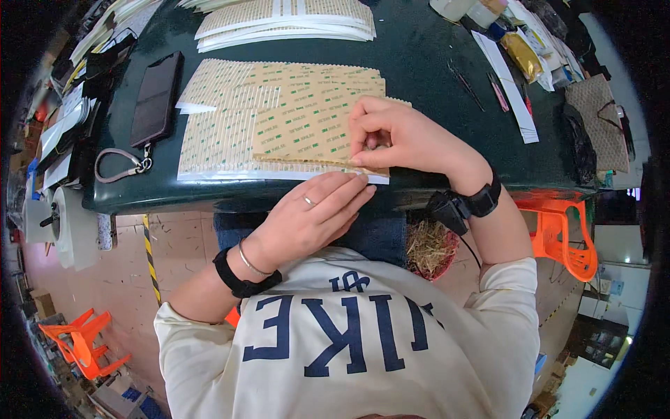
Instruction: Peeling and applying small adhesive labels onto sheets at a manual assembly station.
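Note:
On the table lies a wide sheet of adhesive strips [216, 136] with tan, green-printed backing and a white border. A plainer tan adhesive sheet [300, 133] rests on its right part. My right hand [401, 136] is over that sheet's lower right corner, thumb and index finger pinched together; what they hold is too small to make out. My left hand [317, 209] reaches in from the near edge, fingers stretched out side by side, fingertips at the white border just below the right thumb. Its thumb is hidden.
A stack of similar sheets [286, 28] lies at the back. To the left is a phone [155, 98] with a wrist strap [112, 165]. Tweezers [466, 85] and a white strip [506, 87] lie to the right. An orange stool [562, 234] stands by the table.

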Tool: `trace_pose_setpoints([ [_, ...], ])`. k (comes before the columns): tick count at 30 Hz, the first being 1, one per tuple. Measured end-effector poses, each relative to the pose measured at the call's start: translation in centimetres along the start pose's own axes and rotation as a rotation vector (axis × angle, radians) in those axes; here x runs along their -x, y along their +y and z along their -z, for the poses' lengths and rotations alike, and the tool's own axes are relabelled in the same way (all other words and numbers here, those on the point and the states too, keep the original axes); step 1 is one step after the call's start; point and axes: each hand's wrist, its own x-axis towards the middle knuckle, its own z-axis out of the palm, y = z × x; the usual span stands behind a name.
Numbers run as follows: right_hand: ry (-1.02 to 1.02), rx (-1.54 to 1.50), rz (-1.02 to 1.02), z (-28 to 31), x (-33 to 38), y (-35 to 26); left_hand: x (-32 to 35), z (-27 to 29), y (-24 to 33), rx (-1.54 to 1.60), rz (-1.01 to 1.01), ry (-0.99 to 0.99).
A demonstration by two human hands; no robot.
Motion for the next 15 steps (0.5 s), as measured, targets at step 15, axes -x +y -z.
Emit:
trace_pose_setpoints([
  [15, 0.021, 0.021, 0.068, -0.07, -0.04, 0.17, 0.21, 0.01, 0.62, -0.004, 0.079, 0.033],
])
